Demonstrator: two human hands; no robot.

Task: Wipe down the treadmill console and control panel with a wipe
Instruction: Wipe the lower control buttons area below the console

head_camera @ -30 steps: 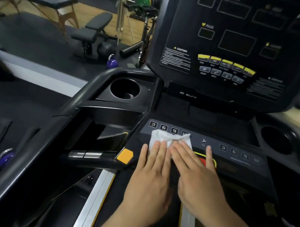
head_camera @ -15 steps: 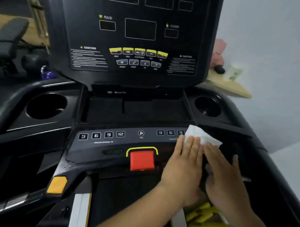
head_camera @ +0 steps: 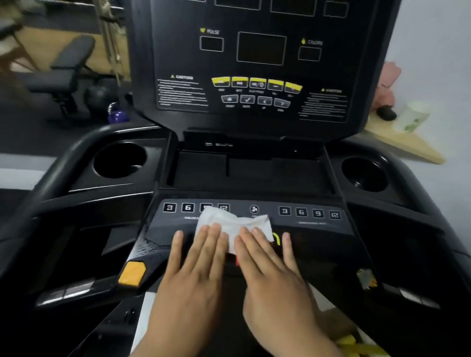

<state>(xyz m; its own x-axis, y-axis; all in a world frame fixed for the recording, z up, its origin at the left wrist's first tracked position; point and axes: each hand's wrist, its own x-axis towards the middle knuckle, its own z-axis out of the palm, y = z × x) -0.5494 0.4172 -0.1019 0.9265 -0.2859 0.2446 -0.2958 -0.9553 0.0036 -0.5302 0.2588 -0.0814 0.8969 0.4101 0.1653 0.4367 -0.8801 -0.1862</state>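
Both hands lie flat on a white wipe [head_camera: 235, 222]. The wipe sits on the control panel [head_camera: 307, 226], the low sloped strip with the number buttons. It is crumpled, and its top left corner covers part of the 9 and 12 buttons in the left group. Its right end lies just below the fan button [head_camera: 254, 209].

The left hand [head_camera: 196, 262] has straight fingers, and its tips press on the left half of the wipe. Its little finger sticks out to the left, on the bare panel. The right hand [head_camera: 271, 265] is flat too and presses the right half (its little finger rests off the wipe, on the black panel). The two hands are side by side, nearly touching.

A bit of a red button [head_camera: 237, 260] peeks out between the hands.

Above stands the big console [head_camera: 257, 120] with dark screens and a row of yellow buttons [head_camera: 256, 84]. A round cup holder sits on the left [head_camera: 120, 161] and another on the right [head_camera: 364, 173]. An orange button [head_camera: 132, 273] is low on the left. Far back on the left are a weight bench [head_camera: 67, 65] and a purple kettlebell [head_camera: 117, 115].
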